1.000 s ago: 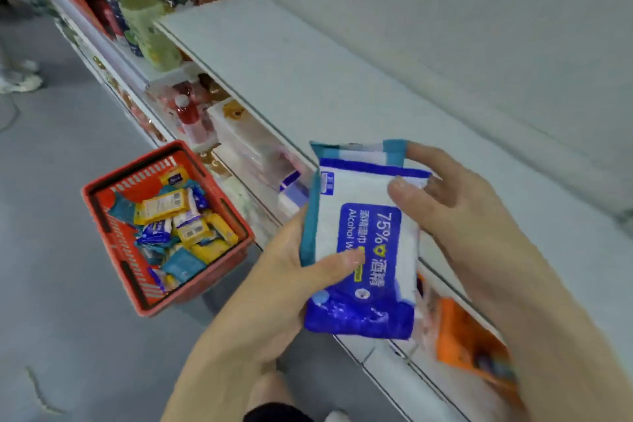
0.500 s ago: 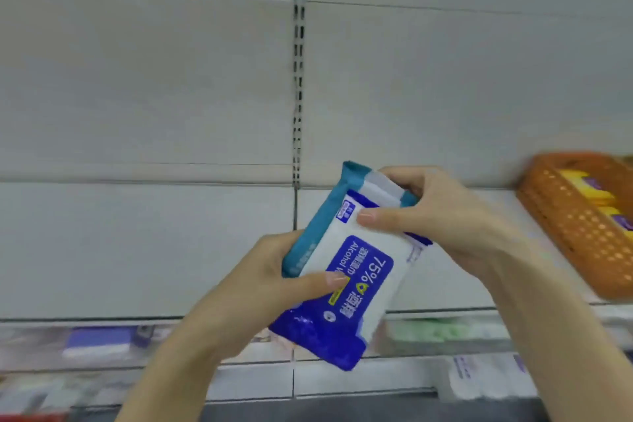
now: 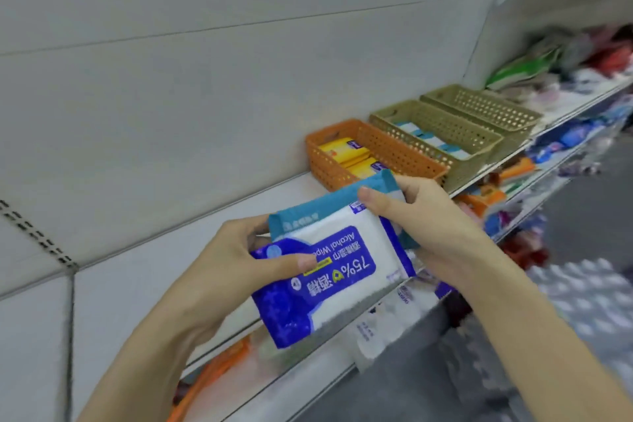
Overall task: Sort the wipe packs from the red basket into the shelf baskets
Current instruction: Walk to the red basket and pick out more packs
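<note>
Two hands are in view, and together they hold two packs in the lower middle of the frame, in front of the white shelf (image 3: 164,250). The left hand (image 3: 226,271) grips the blue and white wipe pack (image 3: 342,271), with the thumb flat on its printed face and the fingers behind it. The right hand (image 3: 431,219) pinches the upper right corner of the same pack, thumb on top. Behind it lies a teal pack (image 3: 329,205); only its upper edge shows.

The front pack is a soft white pouch with a dark blue label. It reads "75%" and "Alcohol", upside down to the camera.

Three baskets stand side by side on the shelf, right of centre: one orange basket (image 3: 394,151) with yellow packs (image 3: 342,151), and two olive baskets. The nearer olive basket (image 3: 459,128) holds a row of white and teal packs (image 3: 424,139). What is in the farther olive basket (image 3: 493,110) I cannot tell.
</note>
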The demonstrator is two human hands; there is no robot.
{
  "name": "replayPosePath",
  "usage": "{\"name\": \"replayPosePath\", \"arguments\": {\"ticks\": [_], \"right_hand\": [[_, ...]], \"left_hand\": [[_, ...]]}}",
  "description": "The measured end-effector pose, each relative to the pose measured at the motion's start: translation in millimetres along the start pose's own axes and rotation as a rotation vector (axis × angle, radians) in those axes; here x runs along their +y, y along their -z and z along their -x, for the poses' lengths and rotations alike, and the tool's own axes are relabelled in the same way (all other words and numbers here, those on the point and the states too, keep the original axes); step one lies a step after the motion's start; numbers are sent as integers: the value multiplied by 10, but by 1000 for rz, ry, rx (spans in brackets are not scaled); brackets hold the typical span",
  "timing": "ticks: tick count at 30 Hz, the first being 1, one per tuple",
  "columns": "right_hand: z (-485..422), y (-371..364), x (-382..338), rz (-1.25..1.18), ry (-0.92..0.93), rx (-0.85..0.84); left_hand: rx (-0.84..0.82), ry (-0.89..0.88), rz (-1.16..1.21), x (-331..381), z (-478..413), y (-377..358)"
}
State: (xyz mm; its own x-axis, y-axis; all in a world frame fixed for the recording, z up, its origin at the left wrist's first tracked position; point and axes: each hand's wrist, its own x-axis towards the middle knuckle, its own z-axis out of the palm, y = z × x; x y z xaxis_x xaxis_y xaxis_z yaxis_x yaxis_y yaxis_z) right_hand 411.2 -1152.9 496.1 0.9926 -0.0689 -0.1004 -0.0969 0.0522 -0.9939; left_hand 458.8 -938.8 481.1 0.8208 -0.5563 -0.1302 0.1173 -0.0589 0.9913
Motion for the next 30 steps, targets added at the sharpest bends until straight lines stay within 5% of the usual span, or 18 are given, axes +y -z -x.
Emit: {"name": "replayPosePath", "arguments": {"ticks": [3,9,13,17,30], "right_hand": [[94,700,65,13,-67,-142],[146,1902,218,-201,-65,216],[52,2377,258,-266,-72,270],[-186,2900,299,-403,-94,321],[-1237,4185,397,-245,-272,372]], "left_hand": [[48,-48,36,-43,-383,-599],[151,108,235,-154,-1040,-1915],[240,198,324,-179,-1289,-2516],[363,218,342,-197,-1506,-2408],[528,240,677,-182,-2952,-2235]]}}
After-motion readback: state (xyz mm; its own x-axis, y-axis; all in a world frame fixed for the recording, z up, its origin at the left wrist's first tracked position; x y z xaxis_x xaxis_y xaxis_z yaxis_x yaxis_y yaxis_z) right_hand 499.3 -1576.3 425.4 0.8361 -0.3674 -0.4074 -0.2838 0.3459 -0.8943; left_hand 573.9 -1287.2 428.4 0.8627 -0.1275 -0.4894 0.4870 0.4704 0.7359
